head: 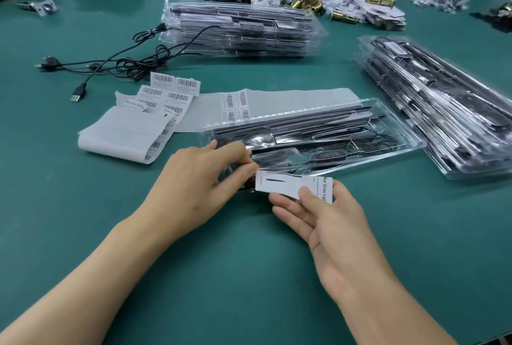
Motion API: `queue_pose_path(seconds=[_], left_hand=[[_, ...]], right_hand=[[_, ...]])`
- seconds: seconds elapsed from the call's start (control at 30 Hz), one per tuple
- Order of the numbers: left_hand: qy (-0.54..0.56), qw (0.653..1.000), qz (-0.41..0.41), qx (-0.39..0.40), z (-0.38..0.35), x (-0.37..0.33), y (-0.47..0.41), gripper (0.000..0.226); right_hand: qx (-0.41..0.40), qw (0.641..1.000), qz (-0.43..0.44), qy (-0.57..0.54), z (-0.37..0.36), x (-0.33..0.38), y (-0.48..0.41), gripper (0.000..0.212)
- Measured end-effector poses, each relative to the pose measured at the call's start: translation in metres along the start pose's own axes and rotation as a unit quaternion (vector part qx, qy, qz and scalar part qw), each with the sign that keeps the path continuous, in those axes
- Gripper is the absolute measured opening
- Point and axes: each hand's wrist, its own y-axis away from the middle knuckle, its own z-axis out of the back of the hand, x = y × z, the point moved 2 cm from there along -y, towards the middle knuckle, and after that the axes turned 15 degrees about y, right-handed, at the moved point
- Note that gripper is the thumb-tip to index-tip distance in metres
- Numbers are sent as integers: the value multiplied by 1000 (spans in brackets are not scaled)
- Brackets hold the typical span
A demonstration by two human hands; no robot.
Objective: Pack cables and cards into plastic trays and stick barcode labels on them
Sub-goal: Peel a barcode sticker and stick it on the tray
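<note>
A: So, where is the card going?

B: Into the near end of the clear tray [399,125], the one lying slantwise on the green table [249,275] in front of the person. The right hand [327,222] pinches the white card [282,184] by its right end, thumb on top and fingers underneath. The card's left end sits just at the tray's near-left corner.

A: And the other hand?

B: The left hand [199,175] is curled over that same corner, fingertips pinching the plastic edge. It looks to me as if it is lifting a flap to open a gap, though the glare on the clear plastic makes that hard to confirm.

A: What makes this go well?

B: I'd hold the card flat and level with the gap, lead with the free end, and slide rather than push, since thin card will likely buckle if it catches. The left hand should open the gap only as wide as needed, because that plastic looks springy. Mind the black cable [329,155] lying in the tray, so the card doesn't ride up on it.

A: Then the label?

B: Probably. The barcode sheets [155,112] lie just beyond the tray's left end, and I can see no label on this tray yet.
</note>
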Motion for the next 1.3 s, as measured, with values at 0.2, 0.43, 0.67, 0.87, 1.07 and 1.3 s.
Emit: queue_pose_path(seconds=[0.2,0.43,0.67,0.87,1.07,1.3], left_hand=[[14,1000,0,-12,-1,-2,0,28],[27,1000,3,-11,0,-2,0,28],[22,1000,-3,-10,-1,-1,0,27],[23,1000,-2,-11,0,-1,0,34],[17,1000,0,-20,1,-5,1,25],[7,1000,6,-16,0,-9,1,26]], right_hand=[[20,999,-24,-33,-3,2,1,19],[19,998,-18,-61,-33,-4,3,24],[-35,995,-13,-91,-30,-3,4,21],[13,998,7,61,-16,4,-1,17],[27,981,12,190,-4,10,-12,17],[53,988,-11,142,-1,8,-15,19]])
